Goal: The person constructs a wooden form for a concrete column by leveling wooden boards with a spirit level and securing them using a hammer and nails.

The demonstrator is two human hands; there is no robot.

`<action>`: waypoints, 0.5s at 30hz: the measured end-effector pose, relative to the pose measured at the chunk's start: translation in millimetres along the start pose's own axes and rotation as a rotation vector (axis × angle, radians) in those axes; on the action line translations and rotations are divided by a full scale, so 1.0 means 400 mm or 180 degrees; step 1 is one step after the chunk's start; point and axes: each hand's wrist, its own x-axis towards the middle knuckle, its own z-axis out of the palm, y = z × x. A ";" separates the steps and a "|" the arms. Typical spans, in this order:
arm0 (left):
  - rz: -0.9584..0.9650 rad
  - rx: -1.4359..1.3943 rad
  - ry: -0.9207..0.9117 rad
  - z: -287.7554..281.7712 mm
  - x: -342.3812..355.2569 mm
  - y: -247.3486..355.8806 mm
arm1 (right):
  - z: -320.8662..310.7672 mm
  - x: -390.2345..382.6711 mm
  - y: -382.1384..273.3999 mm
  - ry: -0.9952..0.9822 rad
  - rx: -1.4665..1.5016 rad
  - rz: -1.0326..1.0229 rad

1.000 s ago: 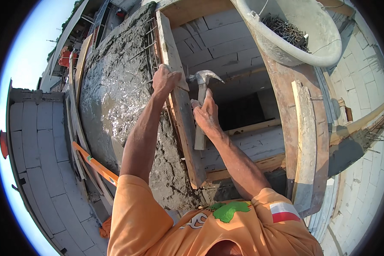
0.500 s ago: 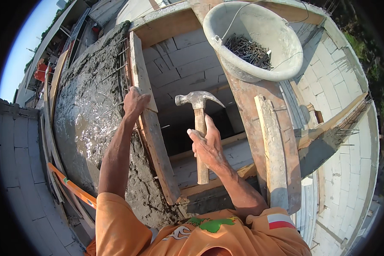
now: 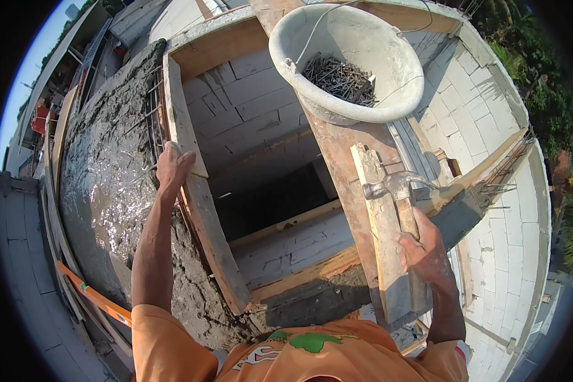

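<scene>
Right grip (image 3: 428,251) clamped on hammer (image 3: 406,212) over plank (image 3: 384,248), between wet concrete (image 3: 99,184) and block wall (image 3: 500,248).

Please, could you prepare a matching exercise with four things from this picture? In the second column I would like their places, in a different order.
Things
1. hammer
2. left hand
3. nails
4. orange bar

Places
A. inside the bucket
B. in the lower left of the picture
C. in the grip of the right hand
D. at the edge of the board near the wet concrete

Right pairs: 1-C, 2-D, 3-A, 4-B
</scene>
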 end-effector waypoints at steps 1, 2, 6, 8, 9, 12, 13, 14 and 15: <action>0.0001 -0.0024 -0.0005 0.008 -0.001 0.009 | -0.011 0.006 0.063 0.0015 -0.0020 -0.0002; 0.0033 -0.0032 -0.0042 0.013 0.002 0.025 | -0.020 0.015 0.151 0.0413 -0.1106 -0.0550; 0.0127 -0.0030 0.0147 -0.005 0.008 0.005 | 0.017 0.029 0.118 0.0719 -0.2639 -0.0771; 0.0169 -0.0155 0.0138 0.016 0.013 0.007 | 0.008 0.022 0.150 0.0891 -0.3062 -0.0884; 0.0159 -0.0215 0.0144 0.017 0.012 0.002 | 0.001 0.024 0.133 0.0913 -0.3037 -0.0888; 0.0111 -0.0151 0.0157 0.021 0.024 -0.032 | -0.051 0.032 0.033 0.0544 -0.3270 -0.0840; 0.0135 -0.0177 0.0164 0.025 0.020 -0.027 | -0.081 0.049 0.008 0.0920 -0.2879 -0.1097; 0.0133 -0.0237 0.0154 0.024 0.016 -0.022 | -0.109 0.072 -0.025 0.1279 -0.2473 -0.1359; 0.0128 -0.0281 0.0146 0.022 0.011 -0.021 | -0.130 0.101 -0.079 0.1503 -0.2146 -0.1852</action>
